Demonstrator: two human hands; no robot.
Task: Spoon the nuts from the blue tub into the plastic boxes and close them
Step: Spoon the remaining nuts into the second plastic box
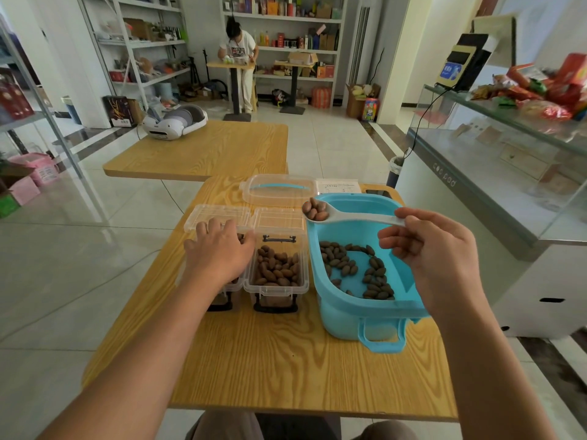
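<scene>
Over the blue tub (pixel 365 300), right hand (pixel 435 249) pinches the loaded spoon (pixel 336 215), kept level so nuts stay put; left hand (pixel 219 249) lies flat, steadying the left box (pixel 222 293), right box (pixel 276 274) part-filled.

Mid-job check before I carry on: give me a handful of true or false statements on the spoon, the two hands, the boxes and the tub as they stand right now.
1. The right hand holds a white spoon loaded with nuts. True.
2. The blue tub is empty. False: loose nuts still lie on its bottom.
3. Both clear plastic boxes have their lids shut. False: the right box stands open with nuts inside, and the left box's lid is also up.
4. The left hand rests on the left box. True.
5. The spoon's bowl hangs over the table's near edge. False: it is over the tub's far left corner.
</scene>
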